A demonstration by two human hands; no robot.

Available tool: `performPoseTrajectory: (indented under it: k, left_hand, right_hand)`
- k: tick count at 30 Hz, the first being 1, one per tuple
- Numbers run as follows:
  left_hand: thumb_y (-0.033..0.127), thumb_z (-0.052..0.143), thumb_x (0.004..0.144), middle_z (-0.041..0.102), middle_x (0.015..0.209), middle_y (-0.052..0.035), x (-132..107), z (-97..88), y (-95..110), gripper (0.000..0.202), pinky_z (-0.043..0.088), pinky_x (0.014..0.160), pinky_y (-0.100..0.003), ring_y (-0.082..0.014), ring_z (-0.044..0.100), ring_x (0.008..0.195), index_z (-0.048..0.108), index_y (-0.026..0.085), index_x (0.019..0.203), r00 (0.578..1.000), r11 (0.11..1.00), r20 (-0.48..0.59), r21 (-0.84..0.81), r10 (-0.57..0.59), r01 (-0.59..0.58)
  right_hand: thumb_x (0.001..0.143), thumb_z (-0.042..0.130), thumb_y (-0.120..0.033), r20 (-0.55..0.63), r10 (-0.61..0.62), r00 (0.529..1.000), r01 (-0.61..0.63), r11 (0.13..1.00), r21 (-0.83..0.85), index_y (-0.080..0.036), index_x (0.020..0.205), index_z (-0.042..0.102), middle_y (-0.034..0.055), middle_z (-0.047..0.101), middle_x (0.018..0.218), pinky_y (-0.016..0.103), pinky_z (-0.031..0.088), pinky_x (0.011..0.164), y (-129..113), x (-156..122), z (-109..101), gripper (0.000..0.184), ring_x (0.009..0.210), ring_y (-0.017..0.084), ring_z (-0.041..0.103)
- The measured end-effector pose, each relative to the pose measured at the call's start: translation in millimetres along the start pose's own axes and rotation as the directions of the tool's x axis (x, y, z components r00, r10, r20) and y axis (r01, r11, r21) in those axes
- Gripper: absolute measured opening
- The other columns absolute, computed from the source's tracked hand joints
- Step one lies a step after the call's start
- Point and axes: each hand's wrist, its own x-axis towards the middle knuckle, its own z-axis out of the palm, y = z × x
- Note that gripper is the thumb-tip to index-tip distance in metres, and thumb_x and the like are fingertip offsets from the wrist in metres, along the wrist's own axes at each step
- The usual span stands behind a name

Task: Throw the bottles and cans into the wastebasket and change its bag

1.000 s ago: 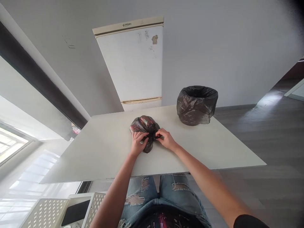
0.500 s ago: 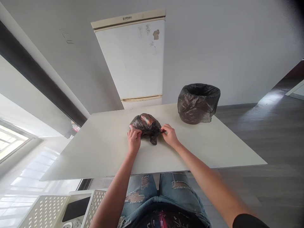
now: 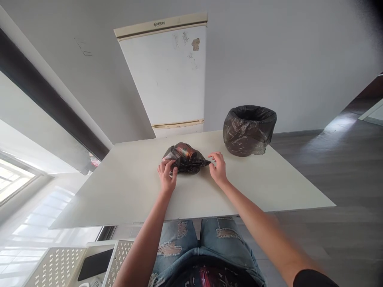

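A black plastic garbage bag (image 3: pixel 191 164), full and crumpled, lies on the white table (image 3: pixel 128 195). Through its thin film show reddish and whitish contents that I cannot make out. My left hand (image 3: pixel 166 175) rests against the bag's left side, its fingers spread and thumb apart. Beside the bag's twisted right end is my right hand (image 3: pixel 218 169), with fingers apart and nothing held in them. Whether its fingertips still touch that end is hard to see.
At the table's far right stands a bin lined with a black bag (image 3: pixel 249 133), its mouth open upward. A white fridge (image 3: pixel 167 79) is behind the table. Below the near left edge sits a white perforated basket (image 3: pixel 61 265) with a dark flat thing inside.
Both hands have loosened their pinch on the bag, and the right has shifted slightly right. The bag's hanging end no longer droops toward me; a pointed end now reaches right.
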Motion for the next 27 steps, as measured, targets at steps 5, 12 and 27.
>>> performPoseTrajectory:
  k: [5, 12, 27]
  left_hand:
    - [0.033, 0.065, 0.099, 0.071, 0.108, -0.0075, -0.2, 7.2, 0.3, 0.015, 0.042, 0.094, -0.042, -0.0269, 0.063, 0.104, 0.07, 0.027, 0.111, 0.993, 0.997, 0.095, 0.002, 0.074, -0.074]
    - [0.026, 0.048, 0.103, 0.062, 0.097, -0.0073, -0.9, 7.1, -8.1, 0.009, 0.043, 0.089, -0.038, -0.0237, 0.055, 0.092, 0.055, 0.024, 0.097, 0.988, 0.989, -0.048, 0.01, -0.145, 0.146]
    - [0.013, 0.04, 0.098, 0.054, 0.099, -0.0051, 2.3, 0.3, -10.6, 0.013, 0.041, 0.093, -0.04, -0.0223, 0.05, 0.096, 0.041, 0.024, 0.093, 0.819, 0.85, -0.292, 0.036, -0.494, 0.526]
  right_hand:
    - [0.098, 0.064, -0.027, 0.256, -0.248, 0.934, 0.259, 0.966, -0.007, -0.027, 0.116, 0.068, 0.0086, 0.069, 0.124, 0.048, 0.044, 0.1, -12.2, -3.1, 1.8, 0.018, 0.112, 0.03, 0.06]
    - [0.103, 0.059, -0.026, 0.299, -0.222, 0.928, 0.258, 0.962, -0.09, -0.026, 0.096, 0.075, 0.0055, 0.074, 0.094, 0.044, 0.042, 0.084, 0.5, -2.9, 10.4, 0.018, 0.09, 0.026, 0.059]
    - [0.103, 0.045, -0.036, -0.016, 0.195, 0.981, -0.193, 0.978, 0.075, -0.024, 0.102, 0.06, 0.0065, 0.068, 0.103, 0.034, 0.047, 0.076, 10.8, 2.8, 4.5, 0.019, 0.088, 0.022, 0.059]
